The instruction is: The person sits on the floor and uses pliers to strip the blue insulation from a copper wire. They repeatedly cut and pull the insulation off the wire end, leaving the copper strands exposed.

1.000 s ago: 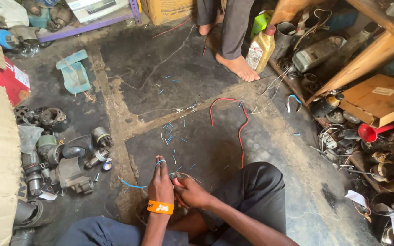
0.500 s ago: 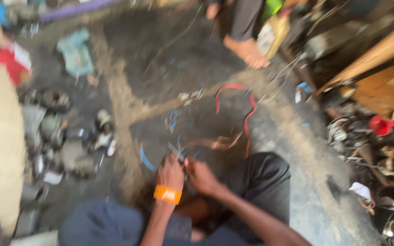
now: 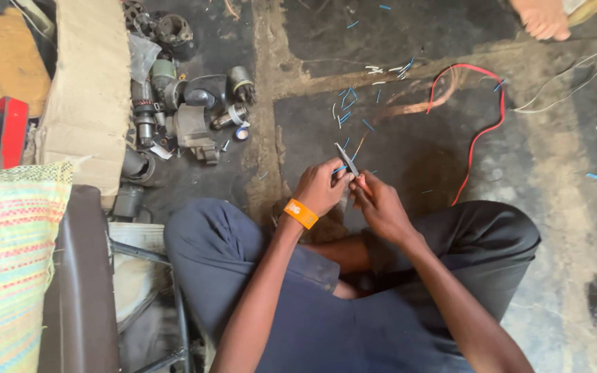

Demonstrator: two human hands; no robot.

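My left hand (image 3: 320, 188), with an orange wristband (image 3: 301, 213), grips a thin metal blade-like tool (image 3: 346, 159) that points up and away from me. My right hand (image 3: 377, 202) meets it, pinching a thin wire (image 3: 358, 146) against the tool. Both hands hover over my crossed legs in dark trousers (image 3: 326, 304). Short blue wire offcuts (image 3: 348, 97) lie scattered on the dark floor just beyond my hands.
A red wire (image 3: 481, 124) loops on the floor at the right. A pile of grey metal motor parts (image 3: 181, 114) lies to the left, beside a cardboard sheet (image 3: 91, 83). Another person's bare foot (image 3: 544, 17) stands at the top right. A woven sack (image 3: 8, 269) sits at my left.
The view has swung down and closer to my hands. My hands have come together on the tool and wire, raised slightly off the floor.
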